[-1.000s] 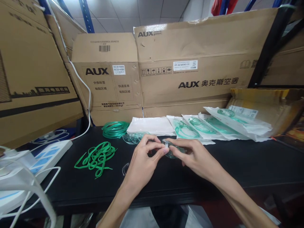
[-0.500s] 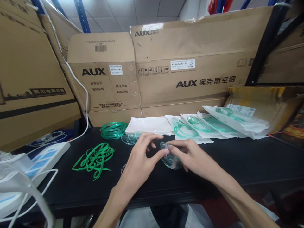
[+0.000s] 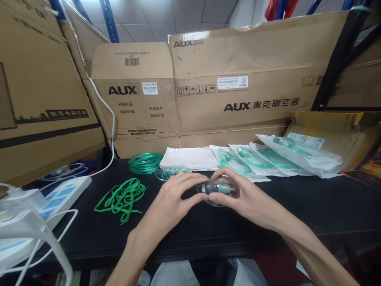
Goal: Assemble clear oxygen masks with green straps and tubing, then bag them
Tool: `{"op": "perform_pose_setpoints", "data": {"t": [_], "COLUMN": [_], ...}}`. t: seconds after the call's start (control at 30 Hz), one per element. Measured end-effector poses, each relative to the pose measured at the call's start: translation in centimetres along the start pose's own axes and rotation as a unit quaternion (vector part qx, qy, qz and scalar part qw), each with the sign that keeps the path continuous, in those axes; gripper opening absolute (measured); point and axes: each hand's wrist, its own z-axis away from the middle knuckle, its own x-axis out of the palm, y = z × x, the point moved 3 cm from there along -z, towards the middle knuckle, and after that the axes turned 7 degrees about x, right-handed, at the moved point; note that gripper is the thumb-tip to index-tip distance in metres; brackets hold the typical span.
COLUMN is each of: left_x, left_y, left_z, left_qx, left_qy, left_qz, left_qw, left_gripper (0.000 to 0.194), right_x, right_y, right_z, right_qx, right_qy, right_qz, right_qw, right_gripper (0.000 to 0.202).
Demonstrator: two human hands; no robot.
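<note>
A clear, faintly green oxygen mask (image 3: 214,187) is held between both hands above the black table. My left hand (image 3: 177,193) pinches its left rim, where a small metallic nose strip shows, between thumb and fingers. On the other side my right hand (image 3: 238,190) is closed around the mask, its connector end pointing right toward the palm. The fingers cover parts of the rim. Behind my left hand lie several more clear masks (image 3: 168,173). A loose heap of green elastic straps (image 3: 122,198) rests to the left, with coiled green tubing (image 3: 145,163) farther back.
White packages (image 3: 189,157) lie at the back, beside several pouches with green tubing (image 3: 297,153) at the right. A power strip (image 3: 67,198) with white cables is on the left. Cardboard boxes (image 3: 232,79) wall off the rear of the black table (image 3: 303,210).
The mask has been turned, so its connector now points right instead of its face showing downward. Both hands have shifted with it. The camera view has moved slightly.
</note>
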Motion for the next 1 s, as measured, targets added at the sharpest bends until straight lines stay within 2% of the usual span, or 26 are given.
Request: {"op": "perform_pose_setpoints", "data": {"t": [0.27,0.4,0.57,0.73,0.83,1.0], "left_x": [-0.4,-0.5,-0.7,-0.7,-0.4,0.5], "left_y": [-0.6,-0.2,0.3,0.5,0.6,1.0], "left_z": [0.0,-0.2,-0.3,-0.2,-0.2,-0.3], "left_qx": [0.051,0.068,0.085,0.084,0.068,0.066], "left_qy": [0.051,0.058,0.065,0.055,0.055,0.073], "left_qz": [-0.002,0.02,0.039,0.019,0.007,-0.01], "left_qw": [0.997,0.996,0.993,0.995,0.996,0.995], "left_gripper": [0.037,0.035,0.032,0.032,0.034,0.034], "right_x": [-0.2,-0.4,-0.5,-0.7,-1.0,-1.1], "right_y": [0.0,-0.6,-0.7,-1.1,-1.3,-0.8], "right_z": [0.2,0.4,0.5,0.5,0.7,1.1], "right_qx": [-0.049,-0.075,-0.067,-0.077,-0.062,0.001], "right_qy": [-0.001,0.004,0.015,0.044,0.071,0.107], "right_qz": [0.033,0.044,0.051,0.093,0.125,0.166], "right_qw": [0.998,0.996,0.996,0.992,0.988,0.98], "right_gripper": [0.027,0.023,0.021,0.018,0.019,0.022]}}
